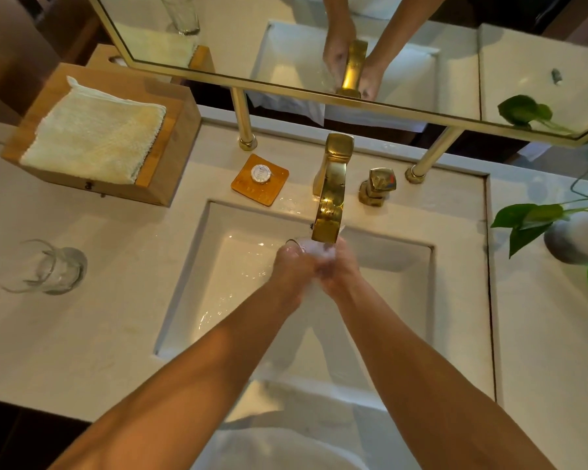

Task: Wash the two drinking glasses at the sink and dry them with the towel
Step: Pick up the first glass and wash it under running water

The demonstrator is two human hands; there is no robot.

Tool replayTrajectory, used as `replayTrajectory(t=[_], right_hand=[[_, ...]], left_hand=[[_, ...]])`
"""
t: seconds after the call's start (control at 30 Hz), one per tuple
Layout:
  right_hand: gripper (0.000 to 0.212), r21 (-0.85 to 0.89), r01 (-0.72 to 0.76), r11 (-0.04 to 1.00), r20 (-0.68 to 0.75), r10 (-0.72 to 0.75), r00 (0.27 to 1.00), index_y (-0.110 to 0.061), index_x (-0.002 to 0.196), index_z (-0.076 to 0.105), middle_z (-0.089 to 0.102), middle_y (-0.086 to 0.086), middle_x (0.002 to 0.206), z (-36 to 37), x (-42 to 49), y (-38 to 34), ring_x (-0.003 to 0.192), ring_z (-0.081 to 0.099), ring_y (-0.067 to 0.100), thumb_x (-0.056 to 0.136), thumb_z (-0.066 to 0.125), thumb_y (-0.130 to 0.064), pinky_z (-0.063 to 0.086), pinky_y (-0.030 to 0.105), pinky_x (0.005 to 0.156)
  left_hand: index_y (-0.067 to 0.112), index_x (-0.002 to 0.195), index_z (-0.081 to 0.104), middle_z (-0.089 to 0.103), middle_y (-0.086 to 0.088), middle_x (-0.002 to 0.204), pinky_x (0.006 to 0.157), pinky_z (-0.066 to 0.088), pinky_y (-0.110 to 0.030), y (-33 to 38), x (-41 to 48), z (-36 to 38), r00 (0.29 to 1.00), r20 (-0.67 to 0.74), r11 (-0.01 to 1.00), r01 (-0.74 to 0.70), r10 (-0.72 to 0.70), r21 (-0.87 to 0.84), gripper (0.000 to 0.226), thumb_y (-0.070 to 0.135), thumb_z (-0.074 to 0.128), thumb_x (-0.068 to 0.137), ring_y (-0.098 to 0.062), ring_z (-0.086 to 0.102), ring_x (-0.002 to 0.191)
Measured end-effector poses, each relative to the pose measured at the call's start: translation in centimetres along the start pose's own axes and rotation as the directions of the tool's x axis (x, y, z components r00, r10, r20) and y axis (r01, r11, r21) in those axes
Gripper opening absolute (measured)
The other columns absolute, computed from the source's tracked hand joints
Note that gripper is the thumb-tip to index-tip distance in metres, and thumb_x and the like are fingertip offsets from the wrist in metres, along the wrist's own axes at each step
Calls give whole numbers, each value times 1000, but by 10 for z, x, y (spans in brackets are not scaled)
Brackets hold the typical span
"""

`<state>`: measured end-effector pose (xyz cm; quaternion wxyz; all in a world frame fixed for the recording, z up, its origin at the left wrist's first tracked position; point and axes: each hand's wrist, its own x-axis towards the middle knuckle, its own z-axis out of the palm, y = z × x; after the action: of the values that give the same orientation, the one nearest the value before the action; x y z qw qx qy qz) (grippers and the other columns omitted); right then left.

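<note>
Two glasses are in my view. The widest open room is on the left part of the pale, matte surface (99, 334), where the second glass (56, 269) stands alone near the left edge, well apart from the sink (418, 266). At the back left corner a wooden box (165, 184) carries the folded towel (95, 137), which is cream and thickly nubbed. The right side is tighter, with a leafy plant (530, 222) in a round grey pot leaning in from the right edge. Along the back edge stand a square amber soap dish (272, 191), the angular brass faucet (330, 198) and its handle (379, 186).

I see the held glass (294, 244) over the rectangular white basin, directly under the faucet's spout, between both hands. The left hand (294, 268) has its fingers curled round the glass, whose clear rim shows just above the knuckles. The right hand (340, 271) curls its fingers against the other side, touching the left hand. Running water and blur hide the fingertips. Water glistens on the basin floor and on the sink's back rim beside the dish.
</note>
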<state>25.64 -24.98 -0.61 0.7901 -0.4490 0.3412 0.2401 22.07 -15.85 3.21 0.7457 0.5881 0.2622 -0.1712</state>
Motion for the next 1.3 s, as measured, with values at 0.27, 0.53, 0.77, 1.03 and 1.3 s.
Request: replayTrajectory(t=[0.27, 0.53, 0.77, 1.03, 1.3], right_hand=[[40, -46, -185, 982, 148, 190, 971, -11, 104, 69, 71, 12, 91, -13, 2, -17, 82, 68, 25, 94, 55, -46, 54, 37, 78], [39, 82, -210, 974, 117, 200, 973, -11, 89, 70, 72, 11, 82, -3, 1, -5, 77, 71, 22, 95, 59, -47, 55, 35, 77], [19, 220, -151, 964, 259, 92, 961, -12, 86, 66, 67, 4, 72, -13, 3, 0, 63, 68, 16, 93, 67, -30, 57, 26, 60], [35, 36, -254, 966, 242, 238, 940, -7, 89, 75, 69, 14, 92, -15, 5, -19, 84, 66, 27, 73, 71, -38, 51, 38, 83], [40, 16, -265, 964, 70, 264, 962, -9, 105, 70, 76, 13, 91, -15, 9, -6, 84, 73, 24, 97, 55, -46, 59, 34, 73]], left_hand=[[6, 118, 61, 66, -16, 106, 84, 57, -35, -20, 6, -25, 611, 642, -212, -627, 463, 749, 32, 0, 54, 87, -29, 64, 98], [16, 89, 58, 58, -4, 90, 74, 53, -30, -8, 0, -18, 825, 444, 157, -519, 348, 841, 18, 2, 55, 79, -23, 61, 89], [12, 91, 60, 55, -3, 81, 62, 44, -25, -3, -12, 16, 906, 90, 465, -296, 414, 834, 25, 35, 56, 99, -14, 53, 70], [1, 128, 56, 65, -20, 114, 89, 56, -46, -8, 23, -32, 467, 826, -442, -698, 316, 564, 39, -3, 45, 91, -34, 63, 101], [4, 121, 58, 66, -16, 103, 81, 56, -37, 0, 18, -31, 698, 698, -316, -634, 160, 706, 43, -7, 53, 80, -30, 65, 93]])
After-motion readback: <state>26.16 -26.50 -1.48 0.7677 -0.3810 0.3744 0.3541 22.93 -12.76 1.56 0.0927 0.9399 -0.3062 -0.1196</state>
